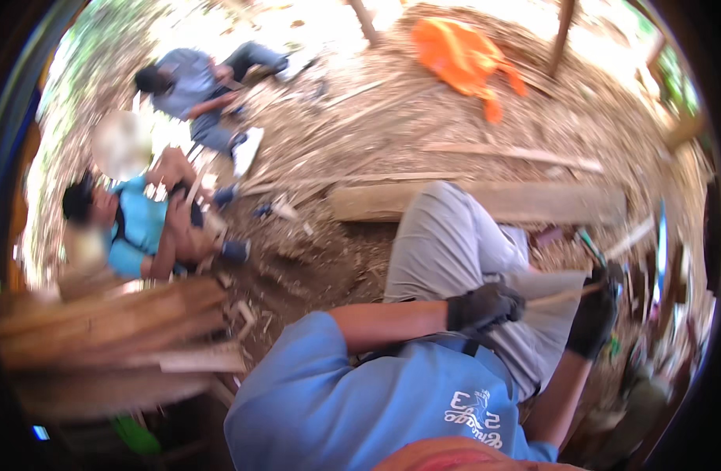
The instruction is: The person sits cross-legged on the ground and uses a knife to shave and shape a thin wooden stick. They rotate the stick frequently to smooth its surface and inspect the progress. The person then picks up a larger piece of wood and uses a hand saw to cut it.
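Note:
Both my hands wear dark gloves. My left hand point(486, 306) is closed round one end of a thin wooden strip point(560, 296), in front of my waist. The strip runs across my lap to my right hand point(594, 318), whose fingers are closed at its other end. Blur hides the exact grip there. Just beyond the right hand lie a narrow green object point(590, 242) and a pale flat piece point(630, 238); I cannot tell what either is. My bent leg in grey trousers point(447, 243) is beneath and beyond the hands.
A thick wooden beam point(478, 202) lies beyond my legs, on ground strewn with shavings. Farther off is an orange cloth point(458, 59). Two people sit at the left, one in turquoise point(141, 212), one in grey-blue point(180, 82). Stacked planks point(117, 318) stand near left.

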The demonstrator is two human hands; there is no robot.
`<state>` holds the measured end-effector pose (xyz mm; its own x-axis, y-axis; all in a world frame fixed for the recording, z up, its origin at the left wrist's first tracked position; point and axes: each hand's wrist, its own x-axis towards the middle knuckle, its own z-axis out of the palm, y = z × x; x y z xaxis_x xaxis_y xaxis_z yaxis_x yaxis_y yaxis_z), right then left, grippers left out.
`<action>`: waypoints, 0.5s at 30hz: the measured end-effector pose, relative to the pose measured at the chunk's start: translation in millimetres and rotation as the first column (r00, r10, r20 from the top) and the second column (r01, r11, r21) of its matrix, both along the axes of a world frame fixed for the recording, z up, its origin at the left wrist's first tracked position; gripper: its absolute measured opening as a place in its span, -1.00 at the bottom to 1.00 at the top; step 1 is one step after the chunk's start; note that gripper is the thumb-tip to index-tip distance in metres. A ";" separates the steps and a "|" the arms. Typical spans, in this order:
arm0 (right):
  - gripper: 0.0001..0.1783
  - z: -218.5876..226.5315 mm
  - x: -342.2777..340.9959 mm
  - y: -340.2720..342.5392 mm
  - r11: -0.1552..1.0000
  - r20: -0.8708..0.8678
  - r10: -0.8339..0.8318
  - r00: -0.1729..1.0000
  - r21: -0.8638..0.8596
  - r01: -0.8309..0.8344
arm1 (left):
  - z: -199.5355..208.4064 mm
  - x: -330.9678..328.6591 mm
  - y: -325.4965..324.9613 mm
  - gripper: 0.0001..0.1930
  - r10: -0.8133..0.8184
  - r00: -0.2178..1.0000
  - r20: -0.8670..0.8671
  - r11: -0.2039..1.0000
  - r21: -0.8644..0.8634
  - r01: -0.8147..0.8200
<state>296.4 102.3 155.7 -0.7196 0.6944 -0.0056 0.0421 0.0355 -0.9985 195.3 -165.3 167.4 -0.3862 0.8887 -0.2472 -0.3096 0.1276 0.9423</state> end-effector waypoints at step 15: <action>-0.61 46.7 -39.2 -95.3 0.558 0.545 0.230 0.806 0.604 -0.569 | 15.2 -12.2 -18.2 -0.80 0.211 0.870 0.447 0.976 -0.145 -0.162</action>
